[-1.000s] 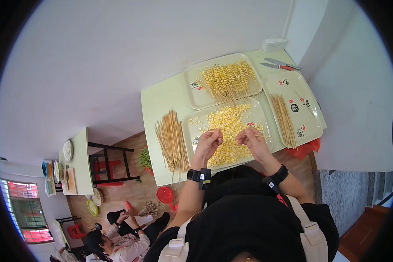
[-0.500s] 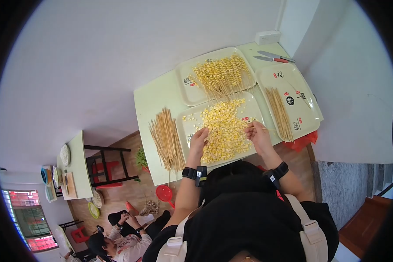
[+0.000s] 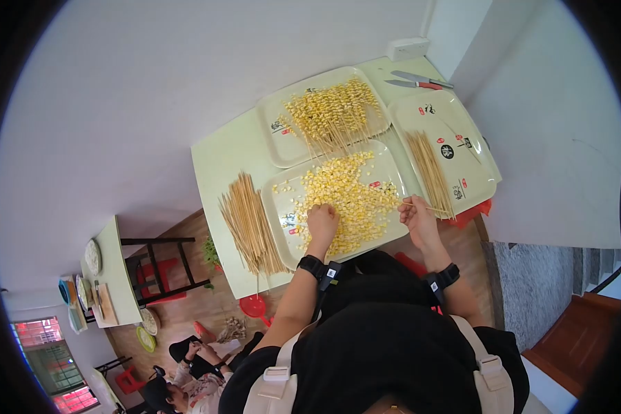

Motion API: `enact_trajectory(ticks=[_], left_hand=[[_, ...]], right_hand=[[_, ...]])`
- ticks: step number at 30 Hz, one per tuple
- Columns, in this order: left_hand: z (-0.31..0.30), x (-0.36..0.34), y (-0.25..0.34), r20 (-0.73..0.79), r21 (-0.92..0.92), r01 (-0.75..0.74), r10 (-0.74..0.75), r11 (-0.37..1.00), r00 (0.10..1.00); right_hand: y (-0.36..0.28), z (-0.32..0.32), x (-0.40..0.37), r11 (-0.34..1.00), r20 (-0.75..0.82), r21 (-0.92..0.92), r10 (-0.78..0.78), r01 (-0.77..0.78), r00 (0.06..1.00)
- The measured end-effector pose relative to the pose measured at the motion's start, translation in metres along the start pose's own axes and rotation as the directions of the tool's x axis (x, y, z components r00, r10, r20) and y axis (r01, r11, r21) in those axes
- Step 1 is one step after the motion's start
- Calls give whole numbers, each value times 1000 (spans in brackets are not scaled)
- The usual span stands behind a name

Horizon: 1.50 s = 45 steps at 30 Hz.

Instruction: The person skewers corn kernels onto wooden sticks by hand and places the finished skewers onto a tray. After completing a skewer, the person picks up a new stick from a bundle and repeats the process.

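Observation:
Yellow kernels lie heaped on a cream tray in front of me. My left hand is over the left part of the heap, fingers curled down onto the kernels; what they hold is hidden. My right hand, at the tray's right edge, pinches a thin wooden skewer pointing right. Behind, another tray holds many skewers threaded with yellow pieces. Bare skewers lie in a bundle at the left and in a second bundle on the right tray.
Two knives lie at the table's back right corner. A red basin is on the floor near the front left table corner. Farther left, a seated person works near a second table and a red stool.
My left hand has moved from the heap's left edge onto the kernels, and its fingers have curled down. My right hand still pinches the skewer. The whole view has shifted slightly.

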<state>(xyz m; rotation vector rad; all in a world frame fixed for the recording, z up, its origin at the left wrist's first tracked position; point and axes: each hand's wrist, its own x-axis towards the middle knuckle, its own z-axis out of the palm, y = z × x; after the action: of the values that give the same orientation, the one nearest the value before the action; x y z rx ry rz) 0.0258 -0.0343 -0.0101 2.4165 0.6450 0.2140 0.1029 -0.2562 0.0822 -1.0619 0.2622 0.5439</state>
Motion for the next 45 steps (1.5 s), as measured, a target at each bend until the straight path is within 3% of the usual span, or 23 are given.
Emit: enact_trajectory(ticks=[3, 5, 6, 7, 8, 9, 11, 15, 23, 28, 37, 40, 43, 45], left_hand=[[2, 0, 1, -6, 53, -11, 11, 999, 1000], [-1, 2, -2, -121, -109, -87, 73, 990, 990], [-6, 3, -1, -123, -105, -83, 70, 991, 990], [-12, 4, -1, -7, -392, 102, -114, 914, 993], [-22, 5, 5, 152, -619, 291, -252, 729, 956], [-35, 6, 13, 142, -619, 289, -258, 731, 956], [-59, 7, 26, 359, -883, 424, -292, 200, 886], [-77, 7, 24, 306, -930, 348, -272, 119, 912], [-93, -1, 16, 190, -949, 264, -353, 175, 916], [-97, -4, 14, 148, -966, 216, -379, 141, 913], [-98, -2, 19, 143, -948, 240, -391, 211, 909], [-97, -2, 25, 74, -964, 160, -364, 214, 929], [-95, 0, 28, 57, -935, 174, -353, 310, 934], [-88, 1, 26, -52, -919, 75, -306, 387, 951]], right_hand=[[0, -2, 0, 1000, -10, -3, 2, -2, 1000], [0, -2, 0, 1000, -3, -1, 3, -3, 1000], [0, 0, 0, 1000, 1, -1, 6, -6, 1000], [0, 3, -1, 1000, 43, -21, -2, 3, 999], [-1, 8, -1, 999, 88, -41, -11, 14, 996], [-2, 12, -2, 999, 99, -40, -8, 12, 995], [-4, 23, -4, 993, 171, -94, -50, 67, 984], [-1, 41, -4, 973, 233, -184, -98, 143, 968], [5, 64, -5, 917, 397, -297, -137, 268, 908], [6, 71, -8, 897, 430, -320, -151, 306, 890], [6, 71, -12, 861, 485, -326, -202, 391, 851], [5, 69, -13, 849, 496, -331, -214, 411, 841], [3, 68, -15, 807, 536, -355, -238, 472, 810], [2, 68, -17, 773, 566, -373, -249, 513, 786]])
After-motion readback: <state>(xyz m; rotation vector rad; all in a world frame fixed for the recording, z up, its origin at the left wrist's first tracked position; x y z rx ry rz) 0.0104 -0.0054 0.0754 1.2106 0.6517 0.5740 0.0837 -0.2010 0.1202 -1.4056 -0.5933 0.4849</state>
